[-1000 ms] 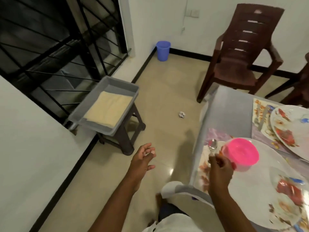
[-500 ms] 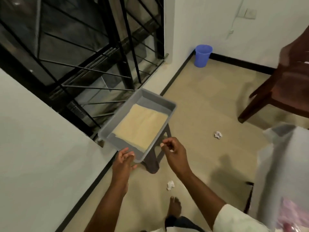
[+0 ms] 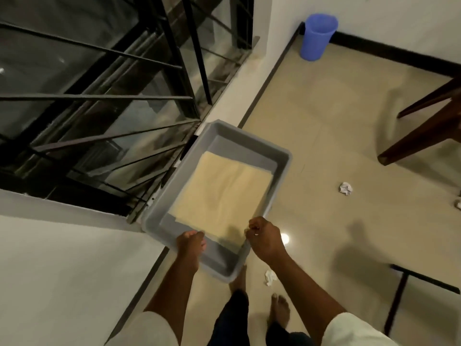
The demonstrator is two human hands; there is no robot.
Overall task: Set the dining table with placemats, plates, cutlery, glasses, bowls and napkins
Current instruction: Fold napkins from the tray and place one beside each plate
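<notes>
A grey plastic tray (image 3: 282, 158) stands by the window grille, and a folded cream napkin (image 3: 224, 188) lies flat inside it. Both my hands reach into the tray's near end. My left hand (image 3: 190, 242) has its fingers curled at the napkin's near left edge. At the near right corner of the napkin, my right hand (image 3: 264, 237) pinches with thumb and fingers. The napkin still lies flat on the tray floor. The dining table's top is out of view.
A blue bin (image 3: 318, 36) stands in the far corner. Brown chair legs (image 3: 421, 131) cross the right side. Crumpled paper bits (image 3: 345, 188) lie on the tiled floor, one (image 3: 270, 277) by my feet. A dark table frame (image 3: 421, 278) shows at lower right.
I turned from the table to the tray. My right hand let go of the spoon there, and both hands moved forward to the napkin's near edge.
</notes>
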